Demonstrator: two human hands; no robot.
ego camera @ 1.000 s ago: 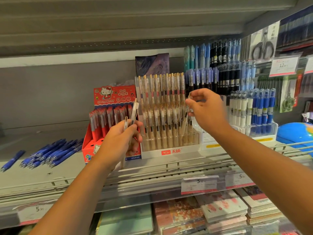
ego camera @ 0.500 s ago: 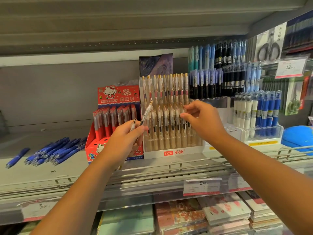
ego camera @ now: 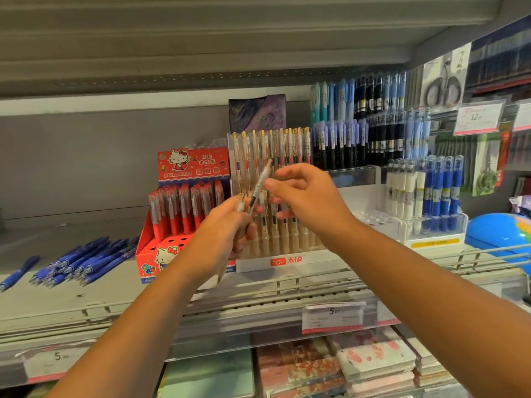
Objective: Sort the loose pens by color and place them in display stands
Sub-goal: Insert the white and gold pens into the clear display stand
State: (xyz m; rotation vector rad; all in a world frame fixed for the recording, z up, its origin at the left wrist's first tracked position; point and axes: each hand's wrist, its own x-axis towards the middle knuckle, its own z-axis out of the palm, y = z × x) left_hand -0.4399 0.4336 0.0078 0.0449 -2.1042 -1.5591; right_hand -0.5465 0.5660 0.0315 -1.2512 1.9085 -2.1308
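Here the left hand point(ego camera: 227, 225) grips clear, beige-gripped pens point(ego camera: 260, 185) just in front of the hesu stand point(ego camera: 287, 261), one slanting upward. The right hand point(ego camera: 310, 196), fingers loosely spread, touches that pen's barrel with its thumb.

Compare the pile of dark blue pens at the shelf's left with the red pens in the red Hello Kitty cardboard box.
The dark blue pens lie flat and loose on the grey metal shelf; the red pens stand upright in rows. The dark blue pens have no holder; the red pens sit in the red Hello Kitty cardboard box. Each group is a single colour.
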